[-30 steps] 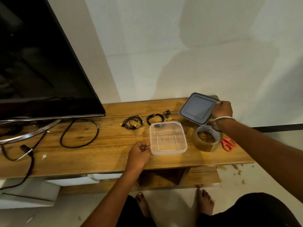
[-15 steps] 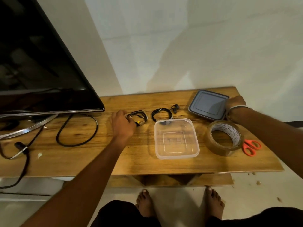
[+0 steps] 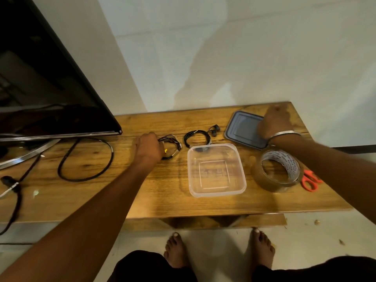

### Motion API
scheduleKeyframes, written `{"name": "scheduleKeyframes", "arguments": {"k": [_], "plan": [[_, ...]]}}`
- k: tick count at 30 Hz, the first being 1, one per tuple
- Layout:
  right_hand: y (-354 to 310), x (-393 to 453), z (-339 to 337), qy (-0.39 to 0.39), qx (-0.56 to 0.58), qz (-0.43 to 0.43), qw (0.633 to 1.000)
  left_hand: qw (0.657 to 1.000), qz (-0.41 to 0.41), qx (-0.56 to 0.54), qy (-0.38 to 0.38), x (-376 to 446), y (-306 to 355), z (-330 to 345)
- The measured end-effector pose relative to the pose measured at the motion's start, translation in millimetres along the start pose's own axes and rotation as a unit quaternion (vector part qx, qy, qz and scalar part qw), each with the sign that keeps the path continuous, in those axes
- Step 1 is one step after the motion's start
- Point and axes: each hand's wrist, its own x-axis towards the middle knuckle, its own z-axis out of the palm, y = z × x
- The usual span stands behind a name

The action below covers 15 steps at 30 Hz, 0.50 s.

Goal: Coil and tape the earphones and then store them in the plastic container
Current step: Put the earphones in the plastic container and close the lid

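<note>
Here, a long wooden bench (image 3: 142, 196) is seen from above, set against a pale wall. The left hand (image 3: 147, 148) is stretched out over the middle of the bench, its fingers curled down onto a tangled set of black earphones (image 3: 173, 144) with a yellow plug; whether the cable is actually gripped cannot be told, since the fingertips are hidden. Just beside that bundle, toward the bench's right end, a second set of black earphones (image 3: 197, 137) lies in a neat coil near the back edge, its earbuds at the upper right. A clear plastic container (image 3: 216, 169), open and square, sits just in front of that coil. The right hand (image 3: 273, 124) is laid on a grey lid (image 3: 243, 129) at the back right corner, fingers relaxed on top of it. A metal bangle (image 3: 283, 134) is worn on that wrist. A roll of brown tape (image 3: 277, 170) stands near the right end, with orange scissors (image 3: 310, 181) just beside it. A television (image 3: 44, 88) fills the left end, with a looped black cable (image 3: 85, 159) in front of it.
</note>
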Motion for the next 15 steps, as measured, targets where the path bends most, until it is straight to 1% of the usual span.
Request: {"name": "scheduleKeyframes", "arguments": {"k": [1, 2, 3, 5, 6, 7, 8, 10, 12, 15], "plan": [[-5, 0, -7, 0.044, -0.005, -0.055, 0.998, 1.0, 0.009, 0.028, -0.002, -1, 0, 0], [-5, -9, 6, 0.033, -0.044, -0.123, 0.991, 0.999, 0.018, 0.049, -0.003, -1, 0, 0], [-17, -14, 5, 0.02, -0.056, -0.185, 0.981, 0.998, 0.025, 0.064, -0.005, -1, -1, 0], [-44, -9, 1, 0.027, -0.044, -0.277, 0.959, 0.997, 0.036, 0.071, -0.006, -3, -4, -1], [-56, -12, 7, 0.017, -0.032, -0.325, 0.945, 0.997, 0.04, 0.062, -0.004, -4, -6, 0], [-67, -19, 17, -0.008, -0.023, -0.354, 0.935, 0.998, 0.043, 0.043, 0.0, -5, -8, 0], [-77, -19, 25, -0.041, -0.01, -0.363, 0.931, 0.999, 0.045, 0.017, 0.007, -6, -12, 0], [-93, -21, 34, -0.076, -0.004, -0.387, 0.919, 0.998, 0.047, -0.05, 0.015, -9, -16, -2], [-106, -21, 42, -0.094, -0.016, -0.383, 0.919, 0.992, 0.065, -0.104, 0.012, -12, -20, -4], [-116, -21, 56, -0.099, -0.052, -0.361, 0.926, 0.986, 0.093, -0.14, 0.003, -15, -25, -7]]}}
